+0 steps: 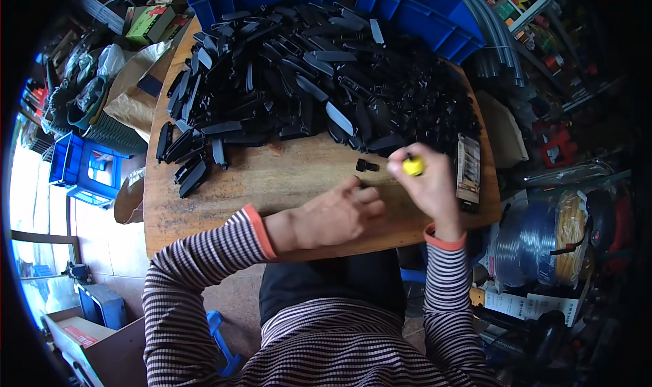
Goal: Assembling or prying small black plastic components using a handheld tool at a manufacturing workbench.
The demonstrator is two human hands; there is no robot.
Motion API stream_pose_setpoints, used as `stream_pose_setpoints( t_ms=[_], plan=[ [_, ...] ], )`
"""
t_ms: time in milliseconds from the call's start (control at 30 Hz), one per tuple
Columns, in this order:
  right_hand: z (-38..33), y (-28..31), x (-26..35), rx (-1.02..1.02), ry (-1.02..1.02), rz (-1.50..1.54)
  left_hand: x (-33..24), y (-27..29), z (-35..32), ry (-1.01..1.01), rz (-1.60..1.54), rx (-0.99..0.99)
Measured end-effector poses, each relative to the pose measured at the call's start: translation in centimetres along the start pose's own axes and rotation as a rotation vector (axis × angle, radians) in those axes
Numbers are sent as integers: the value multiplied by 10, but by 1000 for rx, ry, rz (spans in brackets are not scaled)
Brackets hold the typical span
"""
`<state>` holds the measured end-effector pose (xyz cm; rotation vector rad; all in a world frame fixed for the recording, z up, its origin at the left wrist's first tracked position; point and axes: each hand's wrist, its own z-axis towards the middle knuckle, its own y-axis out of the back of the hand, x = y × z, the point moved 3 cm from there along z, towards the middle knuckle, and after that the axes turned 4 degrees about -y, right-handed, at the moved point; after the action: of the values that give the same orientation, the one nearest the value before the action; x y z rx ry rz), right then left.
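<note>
My left hand [337, 214] rests low over the near part of the wooden table [285, 173], its fingers curled and pressed together. Whatever they may hold is hidden. In my right hand [435, 187], slightly farther right, is a small yellow object with a dark end [413, 164], gripped between thumb and fingers. Its exact kind does not show. A small black plastic part [367, 165] lies on the wood just beyond the left fingertips. Past it spreads a large heap of black plastic pieces [299, 81], many long and flat with pointed ends.
Blue plastic crates [424, 20] stand behind the heap. On the table's right edge lies a phone-like flat object [468, 170]. Coils of tubing [536, 241] sit to the right of the table. At the left are a brown paper bag [136, 95] and a blue crate [85, 170].
</note>
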<state>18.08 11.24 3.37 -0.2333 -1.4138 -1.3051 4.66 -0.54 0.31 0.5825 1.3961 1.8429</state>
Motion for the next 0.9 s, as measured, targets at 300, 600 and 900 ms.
stream_pose_setpoints(
  t_ms=[300, 600, 900],
  plan=[
    [4, -29, -2, 160, 28, -338, 69, 48, -71, 660, -434, -392],
    [-13, -10, -16, 155, -43, -402, 117, 35, -4, 344, 135, -222],
    [-17, 1, -19, 164, -67, -348, 62, 44, -39, 868, -496, -346]
  ],
)
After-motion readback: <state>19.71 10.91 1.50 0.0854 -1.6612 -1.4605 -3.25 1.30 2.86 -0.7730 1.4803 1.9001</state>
